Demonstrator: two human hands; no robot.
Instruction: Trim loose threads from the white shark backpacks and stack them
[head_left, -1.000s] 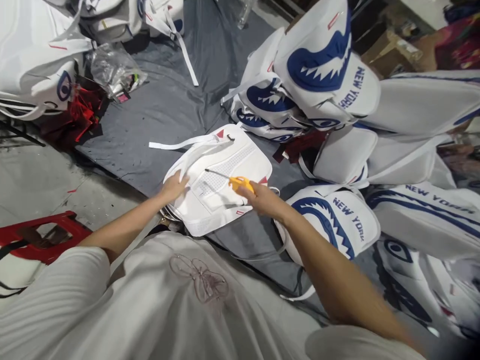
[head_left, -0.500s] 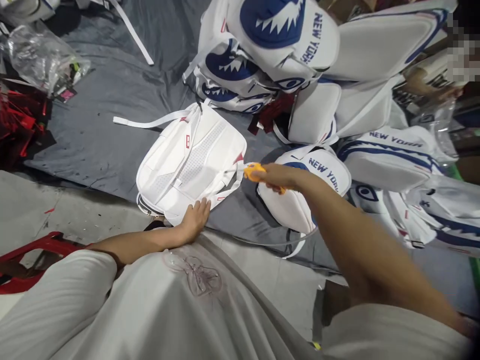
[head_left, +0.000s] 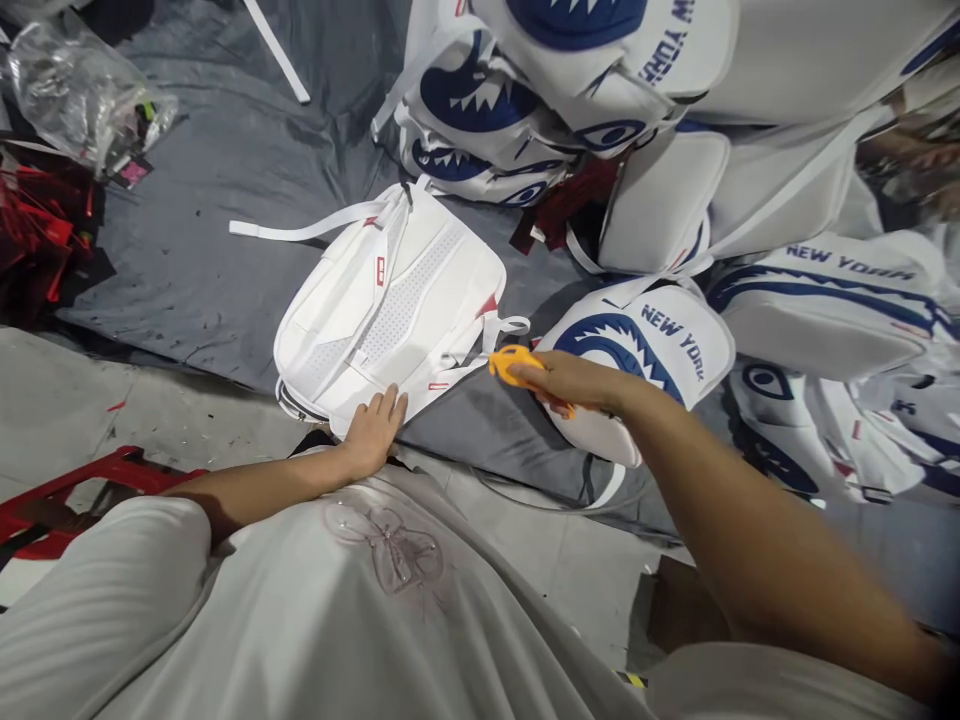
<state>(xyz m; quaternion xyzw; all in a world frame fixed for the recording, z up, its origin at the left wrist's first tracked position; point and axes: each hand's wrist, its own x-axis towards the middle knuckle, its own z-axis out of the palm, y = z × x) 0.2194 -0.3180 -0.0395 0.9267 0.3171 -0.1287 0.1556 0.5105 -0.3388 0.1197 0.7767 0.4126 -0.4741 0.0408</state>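
Note:
A white backpack (head_left: 427, 290) lies on the grey cloth in front of me, its perforated back panel and straps facing up. My left hand (head_left: 373, 432) rests with outstretched fingers on its near edge. Closed in my right hand (head_left: 559, 380) is an orange hand tool (head_left: 511, 364); its exact kind I cannot make out. The tool's front end is beside the strap webbing (head_left: 495, 328) at the bag's right corner. Whether they touch is unclear. Another white bag with blue NEW YORK print (head_left: 679, 330) lies beyond my right wrist.
More white and blue backpacks (head_left: 480, 100) are piled at the back and right. Crumpled clear plastic (head_left: 64, 95) and red tags (head_left: 45, 225) lie on the left of the grey cloth (head_left: 202, 160). A red stool (head_left: 90, 490) stands below left. Another person's hand (head_left: 911, 150) shows at far right.
The orange tool has come slightly away from the strap webbing, which now curls up free. My left hand has slid a little left along the bag. The view has shifted slightly.

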